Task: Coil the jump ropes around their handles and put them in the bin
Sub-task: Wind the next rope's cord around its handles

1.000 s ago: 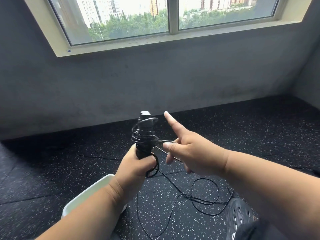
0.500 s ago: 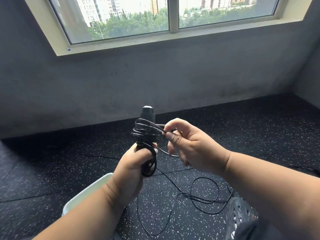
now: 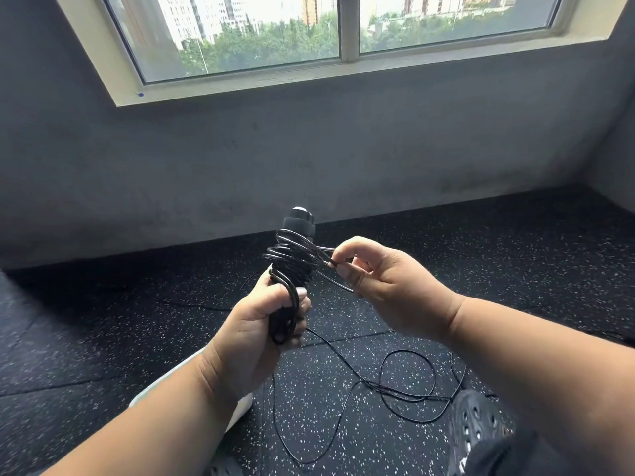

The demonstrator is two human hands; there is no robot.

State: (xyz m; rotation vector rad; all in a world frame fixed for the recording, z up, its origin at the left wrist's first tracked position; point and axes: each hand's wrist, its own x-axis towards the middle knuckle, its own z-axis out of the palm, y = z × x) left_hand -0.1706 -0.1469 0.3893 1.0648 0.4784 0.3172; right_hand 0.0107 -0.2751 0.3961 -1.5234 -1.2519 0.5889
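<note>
At the centre of the frame, the black handles [image 3: 296, 255] are being clenched upright by the left hand [image 3: 264, 334], cord [image 3: 292, 250] already coiled round them. A strand is being pinched between thumb and fingertip of the right hand [image 3: 381, 286]. The cord is judged thin, light and springy, best taken close to the coil. Slack cord [image 3: 405, 389] is lying looped on the speckled floor [image 3: 481, 262] at lower right, near a perforated shoe [image 3: 477, 427]. The white bin [image 3: 165, 383] is partly hidden behind the left forearm.
</note>
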